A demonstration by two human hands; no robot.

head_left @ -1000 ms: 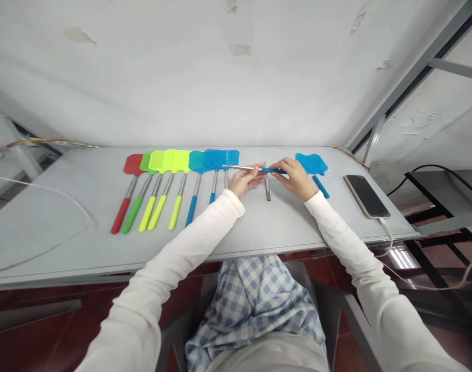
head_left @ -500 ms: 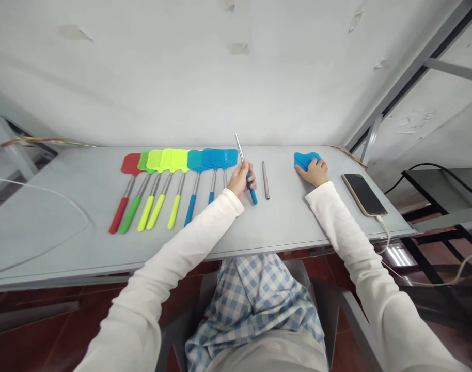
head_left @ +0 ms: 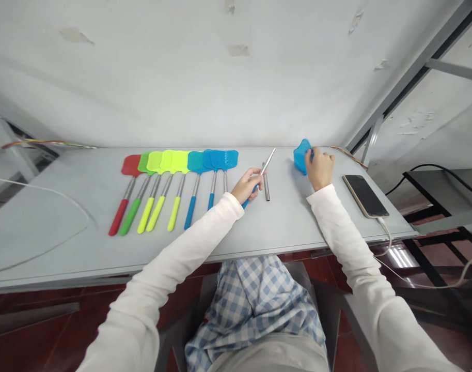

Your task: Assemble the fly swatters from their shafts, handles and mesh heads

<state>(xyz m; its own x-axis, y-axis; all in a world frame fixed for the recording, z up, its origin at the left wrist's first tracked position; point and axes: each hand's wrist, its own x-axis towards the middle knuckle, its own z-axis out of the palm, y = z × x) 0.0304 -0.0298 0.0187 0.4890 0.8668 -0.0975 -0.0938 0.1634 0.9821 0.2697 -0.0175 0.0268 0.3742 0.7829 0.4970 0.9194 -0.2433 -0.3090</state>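
Note:
My left hand [head_left: 250,186] is closed around a blue fly swatter handle with a thin metal rod [head_left: 267,161] sticking out, tilted up to the right. Under the rod's line, a separate metal tube [head_left: 266,187] lies on the table. My right hand [head_left: 320,166] pinches a blue fly swatter head [head_left: 301,156], raised on edge above the table; its far edge hides behind my fingers. Left of my left hand lies a row of several fly swatters, from a red one [head_left: 130,164] through green and yellow to blue ones [head_left: 230,159], heads overlapping.
A phone [head_left: 365,195] with a white cable lies at the table's right end. A white cord [head_left: 65,194] crosses the left end. Thin coloured wires [head_left: 46,141] run along the back edge by the white wall [head_left: 162,77].
My right hand has lifted the blue swatter head off the table. My left hand has turned the handle so that its rod leans to the right.

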